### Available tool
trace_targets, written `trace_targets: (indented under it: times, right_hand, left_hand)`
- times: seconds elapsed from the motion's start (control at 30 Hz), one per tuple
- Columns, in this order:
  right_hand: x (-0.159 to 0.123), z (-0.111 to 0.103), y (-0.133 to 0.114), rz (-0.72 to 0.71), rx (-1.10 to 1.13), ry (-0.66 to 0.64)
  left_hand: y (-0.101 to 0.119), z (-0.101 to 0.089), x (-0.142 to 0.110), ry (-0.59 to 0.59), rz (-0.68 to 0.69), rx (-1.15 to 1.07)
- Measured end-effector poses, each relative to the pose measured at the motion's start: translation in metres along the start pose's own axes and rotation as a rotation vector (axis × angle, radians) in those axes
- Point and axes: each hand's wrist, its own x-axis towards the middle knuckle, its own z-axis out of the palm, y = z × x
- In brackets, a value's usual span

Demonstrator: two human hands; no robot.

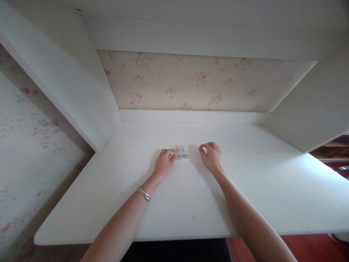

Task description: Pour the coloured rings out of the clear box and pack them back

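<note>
A small, clear plastic box (182,152) lies flat on the white desk (185,200), with small pale and yellowish bits visible in it. My left hand (164,161) is at the box's left side, thumb and forefinger curled in at its edge as if pinching it. A silver bangle (144,193) circles my left wrist. To the right of the box, and apart from it, my right hand (212,157) hovers low over the desk. Its thumb and forefinger are drawn together; anything between the tips is too small to make out.
White side panels (81,80) rise at the left and right of the desk, with a shelf (191,34) overhead. Flowered wallpaper (185,80) covers the wall behind. A dark seat (177,251) shows below the front edge.
</note>
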Motion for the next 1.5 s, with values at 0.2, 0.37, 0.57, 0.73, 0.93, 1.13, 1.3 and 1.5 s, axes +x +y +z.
trace_targets:
  times: [0.2,0.37,0.57,0.73,0.93,1.13,1.3,1.5]
  right_hand:
    - [-0.016,-0.004,0.034,0.117,-0.144,-0.147]
    - [-0.013,-0.006,0.029,0.061,-0.073,-0.196]
    - [-0.013,-0.013,0.022,0.174,0.044,0.106]
    - [-0.01,-0.005,0.016,0.293,0.512,0.257]
    - [-0.019,0.012,-0.013,0.504,1.131,-0.043]
    - [-0.026,0.021,-0.021,0.565,1.046,-0.218]
    - [-0.025,0.016,-0.017,0.413,0.647,-0.223]
    - [-0.028,0.01,-0.022,0.202,0.395,-0.274]
  left_hand:
    - [0.006,0.0,-0.002,0.007,0.007,0.093]
    - [0.011,-0.003,-0.003,-0.064,0.051,0.107]
    - [0.008,-0.005,-0.002,-0.107,0.054,0.054]
    - [0.008,-0.004,-0.003,-0.126,0.039,0.026]
    - [0.01,-0.006,-0.008,-0.186,0.126,-0.043]
    - [0.013,-0.007,-0.016,-0.185,0.175,-0.096]
    - [0.014,-0.004,-0.018,-0.203,0.122,-0.103]
    - [0.012,-0.002,-0.017,-0.182,0.054,-0.106]
